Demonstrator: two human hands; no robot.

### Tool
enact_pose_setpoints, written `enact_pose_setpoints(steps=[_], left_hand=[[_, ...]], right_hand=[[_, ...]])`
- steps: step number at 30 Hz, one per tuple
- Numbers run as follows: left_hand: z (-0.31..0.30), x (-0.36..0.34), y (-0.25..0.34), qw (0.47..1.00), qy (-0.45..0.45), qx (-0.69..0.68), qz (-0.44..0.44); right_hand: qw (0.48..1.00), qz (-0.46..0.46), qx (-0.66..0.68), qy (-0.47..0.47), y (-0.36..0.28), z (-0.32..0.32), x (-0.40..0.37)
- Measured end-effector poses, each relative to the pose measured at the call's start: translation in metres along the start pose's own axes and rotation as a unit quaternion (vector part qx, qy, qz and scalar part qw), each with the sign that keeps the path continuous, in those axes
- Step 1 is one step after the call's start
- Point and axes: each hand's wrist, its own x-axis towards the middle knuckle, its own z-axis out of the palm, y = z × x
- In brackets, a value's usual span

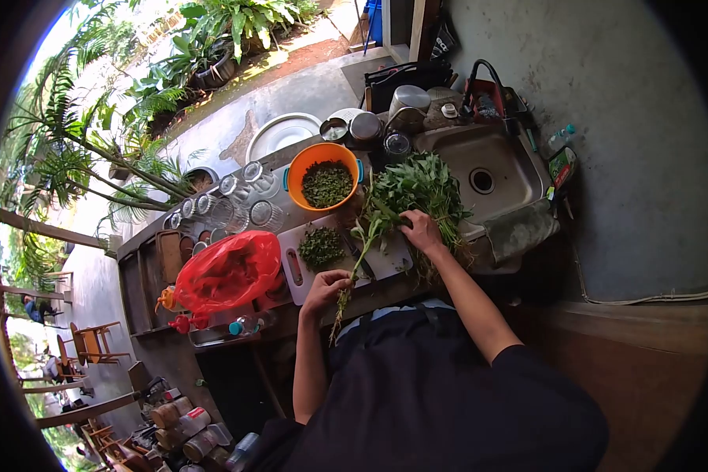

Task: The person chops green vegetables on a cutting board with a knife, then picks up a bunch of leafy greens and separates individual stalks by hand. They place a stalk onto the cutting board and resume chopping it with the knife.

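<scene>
My left hand is closed around the lower stems of a stalk of leafy greens, with thin, root-like ends hanging below the fist. My right hand pinches at the leafy upper part of the greens, beside a large heap of leafy greens by the sink. Under the stalk lies a white cutting board bearing a pile of chopped greens. A knife rests on the board, partly hidden by the stalk. Behind stands an orange basin holding more chopped greens.
A metal sink sits at the right, with a cloth over its front edge. On the left are a red plastic bag, several upturned glasses and a bottle with a teal cap. Metal pots stand at the back.
</scene>
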Motion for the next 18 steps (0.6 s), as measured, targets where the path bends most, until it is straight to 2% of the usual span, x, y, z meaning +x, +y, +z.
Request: enact_pose_setpoints(steps=[2,4,6,7,9,10,12,14,18], left_hand=[[0.004,0.003,0.002,1.000,-0.003,0.023,0.005],[0.012,0.008,0.002,0.995,0.032,0.094,0.018],[0.014,0.011,-0.005,0.993,0.046,0.108,0.027],[0.015,0.012,-0.006,0.990,0.058,0.122,0.034],[0.019,0.007,-0.006,0.991,0.054,0.111,0.043],[0.020,0.004,-0.006,0.992,0.051,0.100,0.053],[0.023,0.001,-0.005,0.991,0.052,0.113,0.052],[0.025,0.001,-0.007,0.989,0.054,0.125,0.053],[0.028,0.000,-0.010,0.988,0.061,0.127,0.056]], right_hand=[[0.999,-0.018,0.012,0.025,0.001,0.000,-0.010],[0.998,-0.036,0.022,0.050,-0.007,-0.005,-0.021],[0.989,0.103,0.109,-0.013,-0.022,-0.022,-0.035],[0.989,0.103,0.108,-0.013,-0.026,-0.023,-0.041],[0.934,0.165,0.308,-0.075,-0.037,-0.023,-0.049],[0.934,0.166,0.308,-0.077,-0.047,-0.025,-0.051],[0.860,0.204,0.428,-0.190,-0.072,-0.027,-0.052],[0.849,0.190,0.449,-0.203,-0.088,-0.022,-0.051],[0.873,0.143,0.431,-0.179,-0.094,-0.012,-0.032]])
